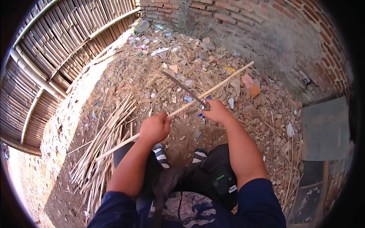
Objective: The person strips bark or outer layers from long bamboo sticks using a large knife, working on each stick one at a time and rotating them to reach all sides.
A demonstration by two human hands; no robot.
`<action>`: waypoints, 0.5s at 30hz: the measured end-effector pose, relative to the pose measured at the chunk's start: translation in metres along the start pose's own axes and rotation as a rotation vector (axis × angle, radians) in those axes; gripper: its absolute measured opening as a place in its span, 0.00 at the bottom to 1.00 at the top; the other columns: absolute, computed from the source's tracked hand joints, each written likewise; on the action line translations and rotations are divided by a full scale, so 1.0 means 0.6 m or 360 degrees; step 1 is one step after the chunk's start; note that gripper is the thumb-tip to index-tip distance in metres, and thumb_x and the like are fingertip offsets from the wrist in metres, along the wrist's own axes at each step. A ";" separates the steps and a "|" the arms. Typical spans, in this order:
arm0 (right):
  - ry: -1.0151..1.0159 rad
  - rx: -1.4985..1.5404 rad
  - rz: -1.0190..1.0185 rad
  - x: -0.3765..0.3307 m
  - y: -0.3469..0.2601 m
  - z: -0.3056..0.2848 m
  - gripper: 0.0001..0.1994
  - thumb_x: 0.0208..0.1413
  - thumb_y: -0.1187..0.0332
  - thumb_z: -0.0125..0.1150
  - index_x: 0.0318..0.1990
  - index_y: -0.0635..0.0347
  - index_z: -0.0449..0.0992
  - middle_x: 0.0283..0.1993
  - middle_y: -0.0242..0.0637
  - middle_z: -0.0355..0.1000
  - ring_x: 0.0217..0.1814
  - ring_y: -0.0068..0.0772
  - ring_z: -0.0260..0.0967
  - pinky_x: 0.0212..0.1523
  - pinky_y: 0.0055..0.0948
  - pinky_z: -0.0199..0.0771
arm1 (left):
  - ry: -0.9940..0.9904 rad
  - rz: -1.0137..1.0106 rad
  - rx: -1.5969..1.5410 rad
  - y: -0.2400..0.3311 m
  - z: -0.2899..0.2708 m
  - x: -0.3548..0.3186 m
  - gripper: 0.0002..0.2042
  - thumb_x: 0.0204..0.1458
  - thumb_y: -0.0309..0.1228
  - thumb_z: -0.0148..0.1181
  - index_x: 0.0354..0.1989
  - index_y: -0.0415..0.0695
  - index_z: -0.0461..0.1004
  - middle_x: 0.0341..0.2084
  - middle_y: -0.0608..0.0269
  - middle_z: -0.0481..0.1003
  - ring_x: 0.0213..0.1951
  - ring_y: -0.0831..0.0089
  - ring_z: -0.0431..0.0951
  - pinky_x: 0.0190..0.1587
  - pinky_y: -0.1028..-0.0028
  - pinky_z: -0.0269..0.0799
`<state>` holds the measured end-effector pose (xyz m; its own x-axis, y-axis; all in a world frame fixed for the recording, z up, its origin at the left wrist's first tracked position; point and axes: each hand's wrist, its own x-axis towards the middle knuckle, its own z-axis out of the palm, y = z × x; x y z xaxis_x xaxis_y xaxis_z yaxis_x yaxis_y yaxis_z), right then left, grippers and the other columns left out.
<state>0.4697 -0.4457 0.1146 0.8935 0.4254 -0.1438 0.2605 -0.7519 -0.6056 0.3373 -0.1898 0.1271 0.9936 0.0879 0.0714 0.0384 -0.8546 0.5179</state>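
Toward the littered ground's (181,132) left edge lies a heap of split sticks (102,151); then the left hand (154,128) grips a pale stick (228,78), slanting up rightward. A knife (179,83) crosses it, handle clamped in the right hand (216,111). This looks like trimming; the next stroke calls for a steady left hold.

Lone fisheye view, near and downward from head height
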 end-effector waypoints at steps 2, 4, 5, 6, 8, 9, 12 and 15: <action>0.0093 -0.0066 -0.0110 -0.010 -0.013 0.006 0.18 0.50 0.56 0.69 0.39 0.62 0.79 0.29 0.48 0.77 0.34 0.50 0.77 0.37 0.43 0.74 | -0.0001 -0.0027 -0.0020 -0.004 -0.008 -0.001 0.13 0.59 0.40 0.56 0.34 0.42 0.76 0.28 0.44 0.78 0.35 0.43 0.78 0.39 0.49 0.72; 0.0016 -0.0179 -0.0197 -0.020 -0.041 0.006 0.19 0.50 0.56 0.69 0.43 0.61 0.79 0.30 0.48 0.77 0.35 0.49 0.77 0.38 0.43 0.75 | -0.0003 -0.0030 -0.0032 -0.008 -0.011 -0.002 0.13 0.59 0.40 0.56 0.34 0.42 0.76 0.27 0.44 0.77 0.35 0.43 0.78 0.39 0.49 0.72; -0.0026 -0.0232 -0.0232 -0.026 -0.044 0.009 0.20 0.51 0.55 0.69 0.45 0.60 0.79 0.30 0.48 0.77 0.35 0.49 0.78 0.39 0.43 0.75 | -0.0009 -0.0014 -0.0036 -0.008 -0.011 -0.003 0.13 0.59 0.40 0.56 0.34 0.42 0.76 0.27 0.44 0.78 0.35 0.43 0.78 0.39 0.49 0.72; -0.0016 -0.0164 -0.0140 -0.023 -0.035 0.008 0.21 0.51 0.55 0.68 0.47 0.60 0.79 0.31 0.48 0.78 0.36 0.49 0.78 0.39 0.43 0.76 | -0.0014 0.0001 -0.0039 -0.008 -0.010 -0.006 0.13 0.59 0.40 0.56 0.34 0.42 0.76 0.27 0.44 0.78 0.35 0.43 0.78 0.39 0.49 0.72; 0.0025 -0.0036 0.0026 -0.005 -0.011 -0.009 0.22 0.51 0.55 0.68 0.49 0.60 0.78 0.31 0.48 0.78 0.37 0.49 0.78 0.41 0.43 0.76 | 0.0011 -0.0004 -0.0042 -0.008 -0.011 -0.007 0.13 0.59 0.40 0.56 0.34 0.41 0.77 0.27 0.44 0.78 0.35 0.43 0.78 0.39 0.49 0.72; 0.0057 0.0048 0.0068 -0.004 -0.006 -0.012 0.23 0.51 0.55 0.68 0.50 0.60 0.78 0.31 0.49 0.78 0.37 0.49 0.78 0.41 0.44 0.76 | 0.0035 0.0001 -0.0042 -0.006 -0.014 -0.004 0.13 0.59 0.40 0.56 0.35 0.41 0.77 0.27 0.44 0.78 0.35 0.43 0.78 0.39 0.49 0.72; 0.0181 -0.0015 0.0013 0.000 0.014 -0.007 0.23 0.51 0.55 0.68 0.49 0.61 0.77 0.30 0.50 0.77 0.39 0.52 0.78 0.41 0.44 0.76 | 0.0015 -0.0013 -0.0019 -0.011 -0.009 -0.002 0.13 0.59 0.40 0.56 0.35 0.41 0.77 0.27 0.44 0.78 0.35 0.43 0.78 0.39 0.50 0.72; 0.0006 -0.0219 -0.0135 -0.010 -0.013 0.010 0.23 0.51 0.55 0.68 0.49 0.61 0.78 0.31 0.51 0.77 0.39 0.53 0.78 0.42 0.44 0.76 | 0.0039 -0.0017 -0.0037 -0.016 -0.008 -0.003 0.13 0.59 0.40 0.56 0.35 0.41 0.77 0.27 0.44 0.78 0.34 0.43 0.78 0.39 0.50 0.72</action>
<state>0.4599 -0.4391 0.1155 0.8674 0.4888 -0.0934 0.3828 -0.7753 -0.5024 0.3347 -0.1796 0.1260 0.9902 0.1096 0.0867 0.0460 -0.8413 0.5386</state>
